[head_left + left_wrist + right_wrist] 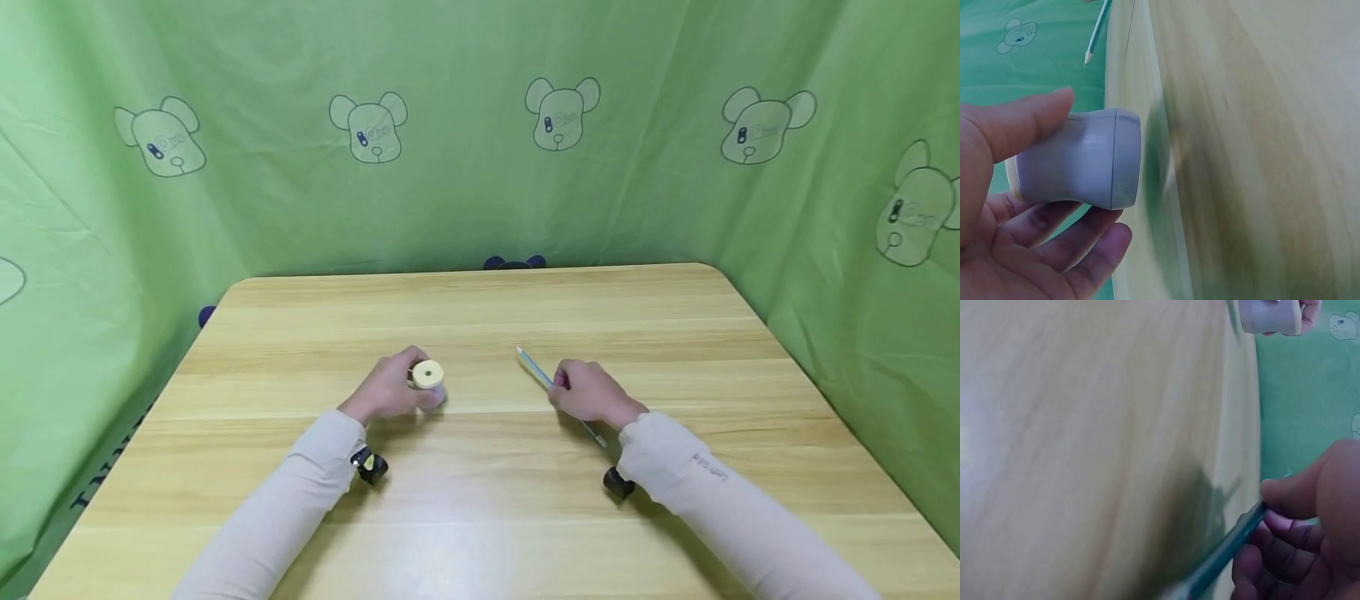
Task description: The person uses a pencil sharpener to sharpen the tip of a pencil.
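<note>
On the left, my left hand [390, 385] grips a small pencil sharpener [428, 373] with a lavender body and a cream top that has a round hole. In the left wrist view the thumb lies along one side of the sharpener [1079, 159] and the fingers support the other; its base faces the tabletop. My right hand [588, 390] pinches a blue-green pencil [534, 367] near its middle, between thumb and fingers. The pencil slants, its pale pointed tip directed away and to the left. Part of the shaft is hidden behind the hand, as the right wrist view of the pencil [1222, 553] also shows.
Both hands are over a light wood-grain table [480, 317] with rounded far corners. A green curtain [465, 200] printed with bear heads hangs behind it and along both sides. Each wrist wears a small black camera, such as the left camera [371, 467].
</note>
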`<state>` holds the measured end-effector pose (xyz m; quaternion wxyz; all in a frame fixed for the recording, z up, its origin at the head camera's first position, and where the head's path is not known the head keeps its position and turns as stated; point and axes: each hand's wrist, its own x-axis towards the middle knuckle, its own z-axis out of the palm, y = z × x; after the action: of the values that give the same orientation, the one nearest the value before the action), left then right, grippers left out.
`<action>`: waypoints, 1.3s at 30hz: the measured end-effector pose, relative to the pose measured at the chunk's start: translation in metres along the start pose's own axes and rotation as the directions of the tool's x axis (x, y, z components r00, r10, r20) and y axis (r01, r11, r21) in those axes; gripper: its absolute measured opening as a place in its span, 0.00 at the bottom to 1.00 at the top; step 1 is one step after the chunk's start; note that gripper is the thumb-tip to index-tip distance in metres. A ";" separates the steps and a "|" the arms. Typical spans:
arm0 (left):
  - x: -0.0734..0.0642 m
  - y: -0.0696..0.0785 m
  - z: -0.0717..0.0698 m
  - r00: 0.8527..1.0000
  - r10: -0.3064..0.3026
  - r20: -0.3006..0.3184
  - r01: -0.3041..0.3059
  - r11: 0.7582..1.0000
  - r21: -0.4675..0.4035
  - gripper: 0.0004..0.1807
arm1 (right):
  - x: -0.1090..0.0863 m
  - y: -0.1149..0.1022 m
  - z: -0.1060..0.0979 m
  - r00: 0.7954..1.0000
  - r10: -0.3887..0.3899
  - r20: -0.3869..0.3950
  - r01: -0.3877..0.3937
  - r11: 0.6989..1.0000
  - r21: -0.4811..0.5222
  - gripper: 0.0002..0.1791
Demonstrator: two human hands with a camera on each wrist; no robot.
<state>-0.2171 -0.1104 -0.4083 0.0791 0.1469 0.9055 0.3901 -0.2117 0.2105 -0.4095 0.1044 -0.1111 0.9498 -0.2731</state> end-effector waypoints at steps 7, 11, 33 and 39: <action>-0.001 0.005 -0.003 1.000 -0.013 -0.017 0.013 1.000 -0.018 0.29 | -0.002 0.003 -0.012 0.997 -0.083 -0.006 0.083 0.996 0.032 0.04; 0.000 0.008 -0.005 1.000 -0.005 -0.028 0.005 1.000 -0.003 0.30 | -0.005 0.000 -0.020 0.993 -0.113 -0.026 0.115 0.993 0.043 0.03; 0.004 0.022 -0.006 0.989 0.120 -0.083 -0.113 0.990 0.084 0.29 | -0.010 -0.023 -0.033 0.932 -0.315 -0.178 0.315 0.949 -0.029 0.03; 0.005 0.028 -0.007 0.988 0.135 -0.072 -0.127 0.986 0.104 0.29 | -0.010 -0.032 -0.034 0.929 -0.335 -0.156 0.331 0.942 -0.051 0.03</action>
<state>-0.2182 -0.0953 -0.3829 0.0099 0.1942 0.9147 0.3544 -0.2062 0.2035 -0.3620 -0.0224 -0.2489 0.9258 -0.2835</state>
